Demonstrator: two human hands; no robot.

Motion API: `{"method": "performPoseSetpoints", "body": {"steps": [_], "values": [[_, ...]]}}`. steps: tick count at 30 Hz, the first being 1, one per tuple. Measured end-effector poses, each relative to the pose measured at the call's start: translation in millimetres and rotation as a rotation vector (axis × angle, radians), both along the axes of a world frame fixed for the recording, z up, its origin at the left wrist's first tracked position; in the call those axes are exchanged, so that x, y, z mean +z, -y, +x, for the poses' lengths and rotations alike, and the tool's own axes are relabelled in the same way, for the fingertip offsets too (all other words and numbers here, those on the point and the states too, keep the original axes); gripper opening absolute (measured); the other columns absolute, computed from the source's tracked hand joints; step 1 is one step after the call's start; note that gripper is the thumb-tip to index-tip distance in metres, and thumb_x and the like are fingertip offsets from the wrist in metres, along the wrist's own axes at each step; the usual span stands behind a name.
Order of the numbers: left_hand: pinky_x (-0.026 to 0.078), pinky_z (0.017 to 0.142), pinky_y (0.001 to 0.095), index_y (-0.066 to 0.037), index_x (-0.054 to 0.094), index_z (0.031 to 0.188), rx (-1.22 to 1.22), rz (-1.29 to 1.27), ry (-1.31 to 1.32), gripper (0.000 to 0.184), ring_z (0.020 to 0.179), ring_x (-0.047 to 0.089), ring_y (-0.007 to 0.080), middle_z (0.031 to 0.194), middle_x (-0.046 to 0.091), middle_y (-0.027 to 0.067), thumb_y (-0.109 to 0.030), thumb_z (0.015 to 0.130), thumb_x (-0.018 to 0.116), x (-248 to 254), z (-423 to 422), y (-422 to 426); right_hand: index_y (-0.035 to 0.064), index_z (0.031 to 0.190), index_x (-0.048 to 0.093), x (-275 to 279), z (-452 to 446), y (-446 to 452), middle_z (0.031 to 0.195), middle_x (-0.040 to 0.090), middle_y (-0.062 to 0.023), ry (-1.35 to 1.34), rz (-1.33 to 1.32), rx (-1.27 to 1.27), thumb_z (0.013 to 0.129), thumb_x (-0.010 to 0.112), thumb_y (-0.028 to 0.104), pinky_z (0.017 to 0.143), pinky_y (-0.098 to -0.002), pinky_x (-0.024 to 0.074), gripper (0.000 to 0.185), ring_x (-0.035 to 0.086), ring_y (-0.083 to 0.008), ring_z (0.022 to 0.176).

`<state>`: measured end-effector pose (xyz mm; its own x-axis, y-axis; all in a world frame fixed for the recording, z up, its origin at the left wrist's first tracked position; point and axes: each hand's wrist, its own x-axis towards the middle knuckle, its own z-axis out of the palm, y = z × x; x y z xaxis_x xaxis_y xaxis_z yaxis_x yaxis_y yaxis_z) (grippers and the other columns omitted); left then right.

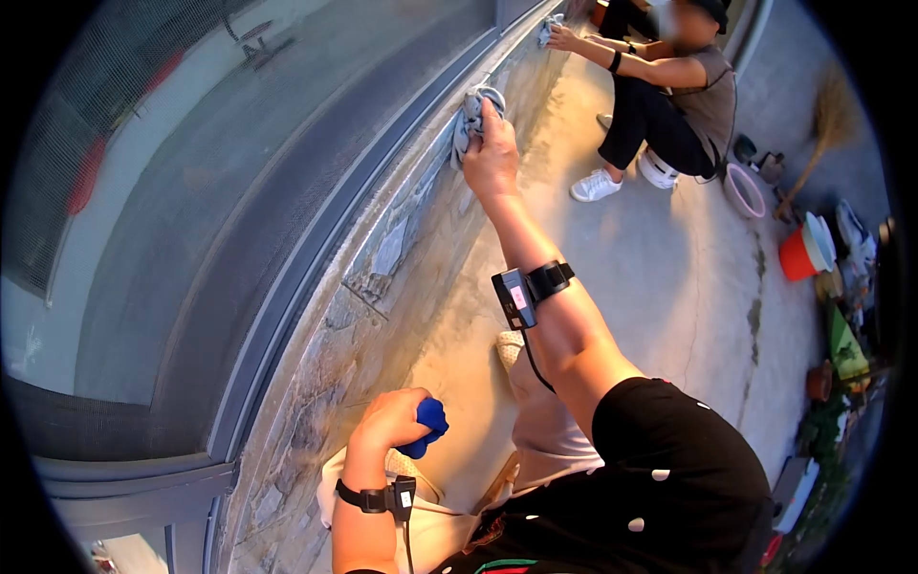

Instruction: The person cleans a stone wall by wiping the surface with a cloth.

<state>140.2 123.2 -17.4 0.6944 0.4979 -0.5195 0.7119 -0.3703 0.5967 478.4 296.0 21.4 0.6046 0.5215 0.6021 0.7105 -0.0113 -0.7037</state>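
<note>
My right hand is stretched far forward, its fingers closed on a grey-blue cloth. That cloth lies bunched against the ledge on top of the low stone wall, just below the window frame. Nearer my body, my left hand is wrapped round a crumpled dark blue cloth, part of which sticks out past the fingers. This hand hangs beside the stone wall, at some distance from the ledge.
Further along the wall, a co-worker sits low, hands on another cloth at the ledge. A pink basin, a red bucket, a broom and potted plants stand at the right. A large window fills the left.
</note>
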Motion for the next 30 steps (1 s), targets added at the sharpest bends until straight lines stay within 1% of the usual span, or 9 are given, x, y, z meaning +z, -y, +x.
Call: {"method": "performPoseSetpoints", "body": {"steps": [6,10,12,15,18,20,26,28,30], "values": [[0.055,0.079,0.0419,-0.012,0.073,0.099,-0.027,0.074,0.033,0.031,0.091,0.070,0.0341,0.095,0.073,0.0137,-0.033,0.075,0.074,-6.3,3.5,-10.7,0.0163,0.150,0.046,-21.8,57.0,-42.0,0.128,0.053,-0.0240,-0.067,-0.041,-0.035,0.089,0.058,0.003,0.099,-0.0459,0.0484,0.063,0.057,-0.0430,0.118],[0.055,0.080,0.0423,-0.013,0.073,0.101,-0.041,0.030,-0.009,0.033,0.093,0.069,0.0350,0.098,0.072,0.0136,-0.033,0.075,0.074,-6.7,3.0,-6.6,0.0145,0.149,0.046,-36.5,75.7,-44.6,0.118,0.062,-0.0250,-0.141,-0.172,-0.038,0.084,0.054,0.002,0.099,-0.0440,0.0489,0.067,0.061,-0.0422,0.113],[0.055,0.081,0.0423,-0.013,0.073,0.101,-0.037,0.049,-0.025,0.033,0.093,0.069,0.0351,0.098,0.072,0.0135,-0.032,0.075,0.074,-13.5,-0.2,-3.1,0.0125,0.150,0.046,-46.6,73.8,-38.2,0.122,0.064,-0.0259,-0.223,-0.278,-0.039,0.082,0.053,0.003,0.100,-0.0426,0.0484,0.069,0.062,-0.0404,0.117],[0.055,0.081,0.0422,-0.013,0.073,0.101,-0.014,0.103,-0.029,0.032,0.093,0.069,0.0349,0.098,0.072,0.0134,-0.032,0.075,0.074,-9.7,-2.7,2.4,0.0065,0.149,0.045,-71.5,62.6,-33.2,0.137,0.059,-0.0263,-0.401,-0.382,0.007,0.081,0.057,0.006,0.105,-0.0382,0.0466,0.069,0.059,-0.0358,0.127],[0.055,0.081,0.0422,-0.013,0.073,0.101,-0.006,0.123,-0.033,0.032,0.093,0.069,0.0346,0.098,0.073,0.0134,-0.031,0.074,0.074,-0.9,2.6,9.1,0.0055,0.149,0.045,-84.6,46.5,-28.3,0.134,0.061,-0.0255,-0.502,-0.515,0.009,0.082,0.058,0.007,0.105,-0.0379,0.0470,0.068,0.060,-0.0346,0.126],[0.055,0.081,0.0422,-0.013,0.073,0.101,-0.006,0.119,-0.038,0.032,0.094,0.069,0.0345,0.098,0.073,0.0135,-0.031,0.074,0.074,2.6,9.7,14.6,0.0021,0.140,0.052,-64.5,28.6,-11.2,0.132,0.063,-0.0251,-0.708,-0.515,0.098,0.085,0.059,0.010,0.104,-0.0402,0.0479,0.056,0.060,-0.0351,0.125],[0.054,0.078,0.0452,-0.012,0.071,0.098,-0.072,0.163,-0.007,0.030,0.091,0.069,0.0363,0.097,0.073,0.0141,-0.031,0.074,0.072,7.2,29.9,25.6,0.0015,0.140,0.053,-74.5,9.3,5.6,0.129,0.064,-0.0250,-0.577,-0.445,0.230,0.082,0.061,0.010,0.105,-0.0390,0.0463,0.059,0.059,-0.0362,0.126],[0.054,0.078,0.0453,-0.012,0.071,0.097,-0.092,0.121,-0.013,0.030,0.092,0.069,0.0358,0.095,0.073,0.0142,-0.030,0.073,0.072,14.5,40.4,28.3,0.0019,0.142,0.051,-54.3,-2.5,24.0,0.128,0.064,-0.0259,-0.597,-0.435,0.254,0.083,0.061,0.010,0.104,-0.0397,0.0466,0.061,0.059,-0.0364,0.125],[0.054,0.077,0.0441,-0.012,0.072,0.096,-0.131,0.120,-0.026,0.029,0.090,0.069,0.0358,0.093,0.073,0.0142,-0.032,0.074,0.072,10.2,44.9,29.4,0.0035,0.142,0.051,-42.7,-12.2,36.1,0.128,0.063,-0.0271,-0.413,-0.426,0.205,0.083,0.060,0.011,0.104,-0.0408,0.0467,0.061,0.060,-0.0382,0.123]]}}
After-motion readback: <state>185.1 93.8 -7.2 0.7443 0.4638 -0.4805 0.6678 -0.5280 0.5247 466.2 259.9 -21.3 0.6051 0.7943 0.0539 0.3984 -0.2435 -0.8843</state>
